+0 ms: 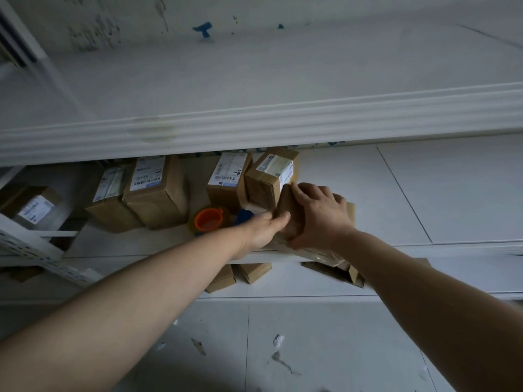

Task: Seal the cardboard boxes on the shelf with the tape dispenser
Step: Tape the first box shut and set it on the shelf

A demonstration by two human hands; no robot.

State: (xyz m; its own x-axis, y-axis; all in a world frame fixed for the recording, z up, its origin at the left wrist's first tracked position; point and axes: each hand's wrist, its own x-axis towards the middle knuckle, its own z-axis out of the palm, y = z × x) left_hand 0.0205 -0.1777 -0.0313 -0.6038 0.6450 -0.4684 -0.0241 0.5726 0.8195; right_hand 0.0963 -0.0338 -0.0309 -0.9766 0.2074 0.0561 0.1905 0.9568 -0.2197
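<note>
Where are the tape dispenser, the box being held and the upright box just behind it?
tape dispenser (210, 219): head view, orange roll core.
held box (286, 202): head view, bare brown top face.
upright box (274, 166): head view, its white label.

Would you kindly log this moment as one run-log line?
left hand: grips box | right hand: grips same box | tape dispenser: lying on shelf beside left hand

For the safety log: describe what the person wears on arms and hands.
Nothing worn shows. The left hand and right hand have no gloves, rings, watch or bands visible. Both forearms are sleeveless to the picture's edge.
</note>
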